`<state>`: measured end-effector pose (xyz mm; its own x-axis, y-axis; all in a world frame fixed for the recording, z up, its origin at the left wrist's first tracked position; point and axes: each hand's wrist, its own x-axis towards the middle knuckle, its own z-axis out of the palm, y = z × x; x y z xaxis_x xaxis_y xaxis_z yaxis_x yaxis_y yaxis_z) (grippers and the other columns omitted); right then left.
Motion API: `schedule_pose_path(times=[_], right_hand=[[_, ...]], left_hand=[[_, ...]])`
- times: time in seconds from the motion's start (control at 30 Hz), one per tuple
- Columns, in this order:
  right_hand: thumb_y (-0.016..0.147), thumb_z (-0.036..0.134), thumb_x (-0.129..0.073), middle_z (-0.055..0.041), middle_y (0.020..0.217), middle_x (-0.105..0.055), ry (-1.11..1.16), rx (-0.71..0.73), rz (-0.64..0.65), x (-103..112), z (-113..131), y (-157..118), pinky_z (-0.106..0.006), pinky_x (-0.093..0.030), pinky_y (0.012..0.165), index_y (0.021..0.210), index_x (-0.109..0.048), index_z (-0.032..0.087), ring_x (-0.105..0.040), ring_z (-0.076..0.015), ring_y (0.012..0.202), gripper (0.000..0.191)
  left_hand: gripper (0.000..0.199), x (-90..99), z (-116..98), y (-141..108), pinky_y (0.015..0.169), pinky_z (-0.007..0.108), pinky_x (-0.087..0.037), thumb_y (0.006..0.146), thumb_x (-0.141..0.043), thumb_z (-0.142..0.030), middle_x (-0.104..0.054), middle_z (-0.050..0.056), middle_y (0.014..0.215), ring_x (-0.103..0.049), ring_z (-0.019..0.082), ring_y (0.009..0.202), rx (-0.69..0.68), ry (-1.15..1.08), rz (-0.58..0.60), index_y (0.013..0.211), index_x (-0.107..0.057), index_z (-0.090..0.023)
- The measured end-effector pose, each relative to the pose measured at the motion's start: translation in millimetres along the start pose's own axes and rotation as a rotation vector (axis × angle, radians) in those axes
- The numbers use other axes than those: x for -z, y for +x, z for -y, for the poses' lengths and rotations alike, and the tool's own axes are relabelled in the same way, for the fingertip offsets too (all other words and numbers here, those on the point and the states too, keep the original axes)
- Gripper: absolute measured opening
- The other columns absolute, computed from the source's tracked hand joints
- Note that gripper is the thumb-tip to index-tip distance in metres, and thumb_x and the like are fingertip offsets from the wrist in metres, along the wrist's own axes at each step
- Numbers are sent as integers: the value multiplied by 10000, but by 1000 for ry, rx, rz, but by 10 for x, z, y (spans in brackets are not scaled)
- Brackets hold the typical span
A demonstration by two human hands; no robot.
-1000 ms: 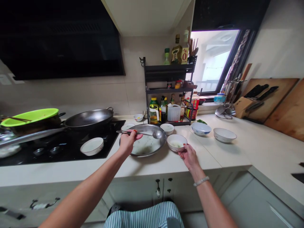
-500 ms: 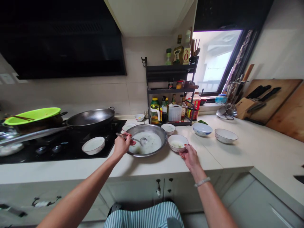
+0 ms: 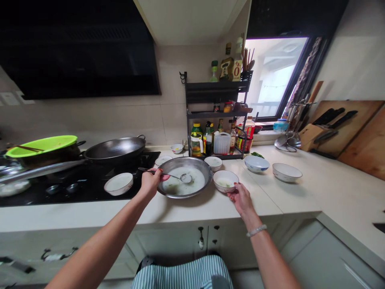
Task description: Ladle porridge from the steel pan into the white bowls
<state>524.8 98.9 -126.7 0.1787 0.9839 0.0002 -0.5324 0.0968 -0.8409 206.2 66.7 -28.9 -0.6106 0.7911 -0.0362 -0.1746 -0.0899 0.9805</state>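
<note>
A wide metal basin [image 3: 207, 178] holds a whitish liquid with green bits. My left hand [image 3: 151, 181] is closed on the handle of a ladle [image 3: 185, 178], whose bowl rests in the liquid. To the right of the basin, my right hand [image 3: 241, 196] grips the rim and side of a small bowl [image 3: 225, 179] with some of the liquid and green bits in it. Another filled bowl [image 3: 213, 162] stands behind it, and one more [image 3: 163, 160] is partly hidden behind the basin's left rim.
On the right of the counter [image 3: 288, 200] stand a blue-white bowl [image 3: 256, 164] and a white bowl [image 3: 286, 172]. The black stove holds a white bowl [image 3: 118, 184] and a wok [image 3: 116, 149]. Behind the basin is a black rack [image 3: 215, 86] with bottles.
My left hand has moved a little to the left. The ladle's bowl has shifted slightly right in the liquid. My right hand stays at the small bowl.
</note>
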Motion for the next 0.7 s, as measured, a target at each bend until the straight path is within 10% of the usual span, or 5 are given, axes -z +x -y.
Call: schedule_pose_path(times=[0.7], right_hand=[[608, 355, -757, 4, 583, -628, 1, 4, 14, -8, 3, -8, -189, -309, 341, 810, -542, 207, -521, -118, 413, 330]], left_hand=[[192, -53, -61, -44, 581, 251, -571, 866, -535, -22, -649, 47, 499, -686, 183, 485, 19, -5, 6, 731, -543, -158]])
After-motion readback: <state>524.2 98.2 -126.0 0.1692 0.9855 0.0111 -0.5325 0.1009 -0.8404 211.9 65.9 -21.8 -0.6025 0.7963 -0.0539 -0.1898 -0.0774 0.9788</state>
